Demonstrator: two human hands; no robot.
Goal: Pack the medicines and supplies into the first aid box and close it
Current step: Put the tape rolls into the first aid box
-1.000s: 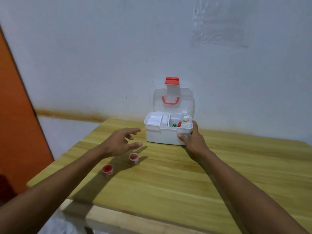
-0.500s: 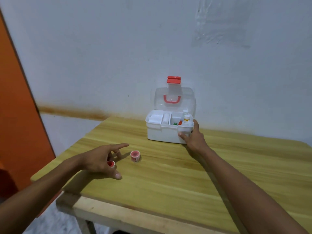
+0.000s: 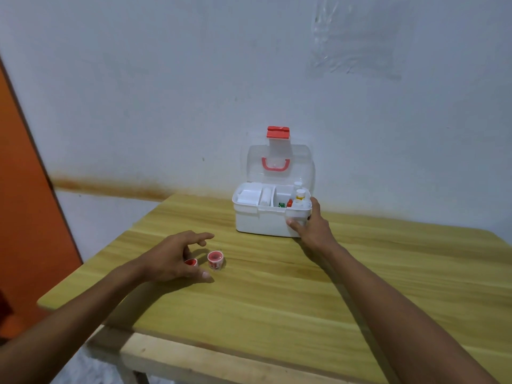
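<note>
Spread loosely, the left hand (image 3: 174, 256) arches over one small red-topped jar (image 3: 191, 262), not yet pinching it; a second jar (image 3: 215, 259) stands just right. Right hand (image 3: 311, 223) grips the open first aid box (image 3: 263, 217) at its near-right corner. Pinch squarely, lift straight.

left hand (image 3: 171, 257) over small red tub (image 3: 191, 262), right hand (image 3: 310, 223) gripping open first aid box (image 3: 260, 217)

Wooden table (image 3: 304, 300) against stained white wall (image 3: 166, 92)
</note>
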